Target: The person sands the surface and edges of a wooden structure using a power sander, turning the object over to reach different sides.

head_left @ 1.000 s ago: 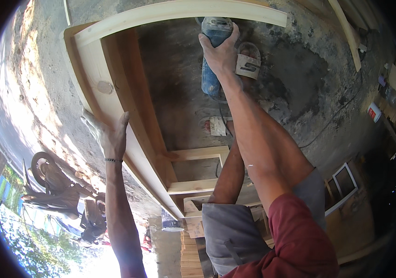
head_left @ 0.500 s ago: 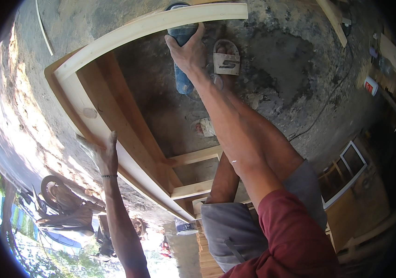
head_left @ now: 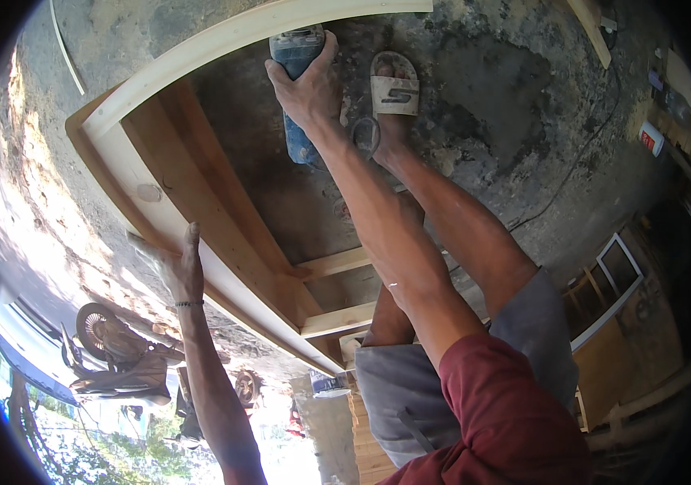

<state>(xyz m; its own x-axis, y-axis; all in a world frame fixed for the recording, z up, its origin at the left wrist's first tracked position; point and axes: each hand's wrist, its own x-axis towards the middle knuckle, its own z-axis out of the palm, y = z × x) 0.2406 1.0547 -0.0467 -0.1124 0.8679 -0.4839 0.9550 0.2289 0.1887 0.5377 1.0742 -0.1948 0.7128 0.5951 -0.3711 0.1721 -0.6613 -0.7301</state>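
Observation:
A long wooden frame (head_left: 148, 174) of pale and brown boards stands in front of me, its pale far rail (head_left: 200, 50) curving across the top. My right hand (head_left: 313, 93) is wrapped around a blue power tool (head_left: 300, 133) with a long body, just on the near side of that rail. Whether the tool's far end touches the rail is hard to tell. On the frame's left side, my left hand (head_left: 174, 263) grips the edge, thumb toward the inside and fingers on the outside.
My sandalled foot (head_left: 395, 95) is on the stained floor, right of the tool. A dark cord (head_left: 568, 182) runs over the floor. Wood pieces (head_left: 589, 31) lie far right, with a white-edged frame (head_left: 620, 295) nearer. Beyond the left side stands a motorcycle (head_left: 115, 356).
My right hand has moved the power tool left and slightly nearer; its far end no longer shows beyond the rail. My left hand keeps its place on the frame. The view has shifted slightly.

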